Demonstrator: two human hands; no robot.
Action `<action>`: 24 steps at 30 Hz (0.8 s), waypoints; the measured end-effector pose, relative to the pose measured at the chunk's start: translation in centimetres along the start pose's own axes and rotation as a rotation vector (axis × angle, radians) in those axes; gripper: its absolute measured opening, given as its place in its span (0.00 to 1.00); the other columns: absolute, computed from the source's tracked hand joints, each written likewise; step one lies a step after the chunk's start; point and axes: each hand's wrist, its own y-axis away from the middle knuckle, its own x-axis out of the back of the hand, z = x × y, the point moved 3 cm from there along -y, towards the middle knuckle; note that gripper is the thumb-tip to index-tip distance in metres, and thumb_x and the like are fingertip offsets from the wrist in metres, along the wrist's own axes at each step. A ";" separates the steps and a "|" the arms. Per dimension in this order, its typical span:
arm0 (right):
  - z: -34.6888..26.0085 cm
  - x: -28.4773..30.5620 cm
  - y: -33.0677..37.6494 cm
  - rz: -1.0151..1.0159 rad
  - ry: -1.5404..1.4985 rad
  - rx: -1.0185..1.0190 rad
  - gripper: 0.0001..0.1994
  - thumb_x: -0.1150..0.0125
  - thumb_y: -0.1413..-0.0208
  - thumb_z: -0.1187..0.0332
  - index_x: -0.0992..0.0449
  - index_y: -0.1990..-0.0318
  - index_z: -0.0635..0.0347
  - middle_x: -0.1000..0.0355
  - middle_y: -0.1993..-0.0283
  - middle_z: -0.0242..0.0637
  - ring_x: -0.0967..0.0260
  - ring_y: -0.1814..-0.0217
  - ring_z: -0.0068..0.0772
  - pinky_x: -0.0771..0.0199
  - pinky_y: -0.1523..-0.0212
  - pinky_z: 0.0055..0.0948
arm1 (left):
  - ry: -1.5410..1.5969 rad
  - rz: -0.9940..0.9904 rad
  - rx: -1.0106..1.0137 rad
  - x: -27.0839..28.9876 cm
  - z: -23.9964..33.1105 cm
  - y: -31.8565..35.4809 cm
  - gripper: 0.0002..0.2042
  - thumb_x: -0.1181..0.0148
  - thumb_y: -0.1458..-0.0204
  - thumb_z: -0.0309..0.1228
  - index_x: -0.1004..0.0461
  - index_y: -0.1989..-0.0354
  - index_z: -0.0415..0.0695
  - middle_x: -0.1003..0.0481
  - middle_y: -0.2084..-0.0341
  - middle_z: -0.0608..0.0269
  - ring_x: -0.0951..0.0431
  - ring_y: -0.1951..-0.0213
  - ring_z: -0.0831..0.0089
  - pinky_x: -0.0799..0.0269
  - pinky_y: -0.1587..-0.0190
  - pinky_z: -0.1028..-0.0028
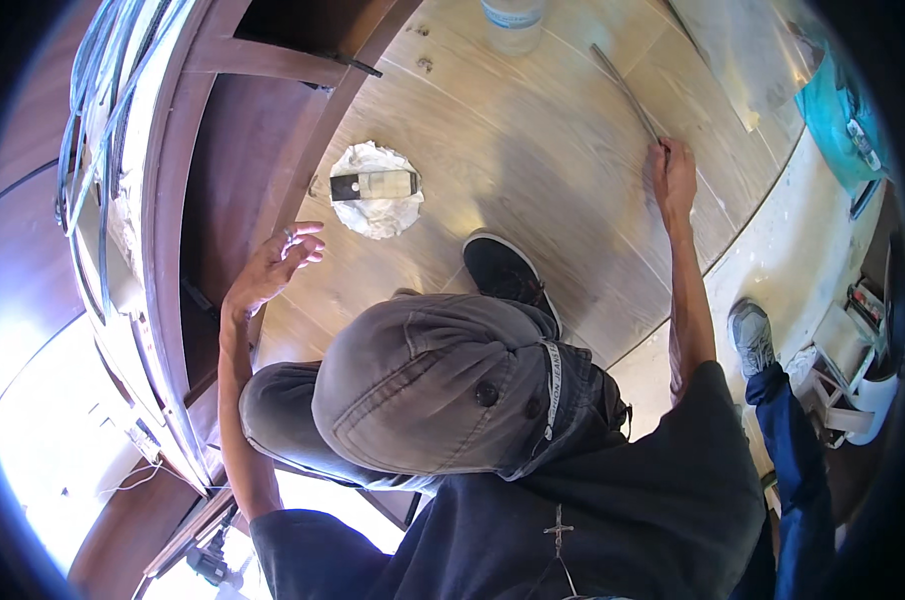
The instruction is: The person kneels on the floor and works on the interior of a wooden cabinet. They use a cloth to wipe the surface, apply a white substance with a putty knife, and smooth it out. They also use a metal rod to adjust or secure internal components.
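Two hands are in play, and only one carries anything. Your right hand (676,180) is closed around the near end of a thin metal strip (628,90). Your left hand (273,265) is wide open and empty, fingers spread, just beside the edge of the wooden cabinet (173,200) on the left.

The strip lies low over the pale plank floor (533,160) on the right side of the scene. Its long axis runs from your grip away to the far left, so the free tip points toward the plastic bottle (513,20) at the far edge. Whether it rests flat on the boards or is lifted a little, I cannot tell.

Held by one end only, such a slender piece will likely flex and whip. A quick turn of your wrist could sweep the free tip into the bottle or scrape it across the planks. A grey shoe (751,335) stands near your right elbow, so drawing the strip back could catch that foot. In the middle of the floor a white wad (378,215) bears a flat tool (373,185), within reach of a swinging tip.
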 end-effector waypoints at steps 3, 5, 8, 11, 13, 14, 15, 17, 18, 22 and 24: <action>-2.6 1.4 3.5 -0.026 -0.070 -0.025 0.11 0.45 0.40 0.66 0.27 0.55 0.62 0.28 0.60 0.51 0.29 0.57 0.53 0.31 0.56 0.42 | 0.004 0.009 -0.009 -0.2 -0.4 0.6 0.20 0.53 0.34 0.39 0.35 0.40 0.40 0.26 0.54 0.54 0.25 0.51 0.66 0.31 0.45 0.68; -4.7 1.5 6.6 -0.125 -0.170 -0.084 0.11 0.46 0.39 0.64 0.27 0.56 0.63 0.27 0.63 0.51 0.28 0.60 0.53 0.30 0.59 0.42 | -0.007 0.021 -0.017 -0.1 -0.7 0.5 0.20 0.52 0.35 0.40 0.35 0.40 0.40 0.26 0.53 0.54 0.25 0.51 0.66 0.31 0.45 0.68; -8.9 -0.4 10.3 -0.334 -0.250 -0.115 0.11 0.46 0.39 0.64 0.26 0.58 0.62 0.26 0.64 0.50 0.27 0.62 0.51 0.30 0.61 0.41 | -0.084 0.028 -0.012 -0.4 -2.0 -1.1 0.21 0.51 0.36 0.40 0.35 0.40 0.41 0.26 0.51 0.54 0.25 0.49 0.64 0.31 0.45 0.67; -15.5 -3.2 11.6 -0.503 -0.495 -0.094 0.11 0.46 0.39 0.64 0.26 0.58 0.63 0.26 0.65 0.49 0.26 0.65 0.47 0.29 0.63 0.39 | -0.322 0.088 -0.073 -0.4 -3.8 -4.5 0.21 0.49 0.37 0.39 0.35 0.39 0.43 0.28 0.48 0.51 0.27 0.45 0.59 0.33 0.43 0.64; -19.7 -5.3 11.2 -0.616 -0.583 -0.053 0.11 0.46 0.39 0.64 0.27 0.56 0.62 0.26 0.66 0.47 0.26 0.65 0.43 0.29 0.64 0.37 | -0.560 0.219 -0.212 -0.5 -6.9 -7.8 0.22 0.48 0.39 0.38 0.35 0.39 0.44 0.30 0.45 0.50 0.30 0.42 0.55 0.34 0.41 0.62; -21.8 -6.4 10.7 -0.713 -0.617 -0.089 0.12 0.45 0.39 0.63 0.27 0.56 0.62 0.26 0.67 0.45 0.26 0.65 0.40 0.29 0.64 0.36 | -0.597 0.279 -0.296 -0.6 -8.1 -9.5 0.23 0.48 0.40 0.38 0.36 0.38 0.45 0.31 0.43 0.51 0.32 0.40 0.54 0.37 0.39 0.60; -23.9 -7.4 10.1 -0.814 -0.653 -0.124 0.12 0.45 0.38 0.62 0.27 0.55 0.61 0.26 0.68 0.43 0.26 0.65 0.38 0.29 0.64 0.35 | -0.635 0.342 -0.374 -0.8 -9.1 -11.0 0.24 0.48 0.41 0.38 0.37 0.37 0.45 0.33 0.41 0.51 0.35 0.38 0.54 0.41 0.37 0.58; -28.5 -7.9 7.9 -0.788 -0.553 0.036 0.12 0.46 0.38 0.63 0.28 0.53 0.60 0.25 0.64 0.47 0.26 0.63 0.46 0.29 0.61 0.39 | -0.767 0.455 -0.453 -2.1 -9.6 -12.8 0.26 0.47 0.42 0.40 0.39 0.36 0.46 0.36 0.38 0.52 0.40 0.35 0.55 0.47 0.33 0.54; -30.4 -8.5 6.9 -0.772 -0.504 0.118 0.13 0.46 0.39 0.63 0.29 0.52 0.60 0.25 0.62 0.49 0.26 0.62 0.50 0.29 0.60 0.42 | -0.860 0.509 -0.447 -3.0 -9.3 -13.6 0.27 0.47 0.42 0.42 0.40 0.35 0.47 0.38 0.37 0.53 0.42 0.34 0.56 0.51 0.32 0.52; -34.2 -12.5 3.9 -0.537 -0.508 0.278 0.13 0.47 0.38 0.63 0.29 0.51 0.59 0.25 0.61 0.49 0.27 0.59 0.55 0.30 0.58 0.47 | -0.887 0.530 -0.398 -5.7 -9.6 -15.4 0.31 0.48 0.43 0.46 0.45 0.32 0.48 0.42 0.34 0.56 0.47 0.31 0.58 0.61 0.31 0.46; -34.6 -15.1 3.1 -0.505 -0.525 0.284 0.13 0.48 0.38 0.63 0.30 0.50 0.59 0.25 0.62 0.49 0.27 0.59 0.57 0.30 0.57 0.49 | -0.879 0.478 -0.379 -6.2 -9.4 -15.0 0.29 0.46 0.43 0.46 0.40 0.35 0.47 0.39 0.36 0.55 0.43 0.33 0.60 0.60 0.31 0.45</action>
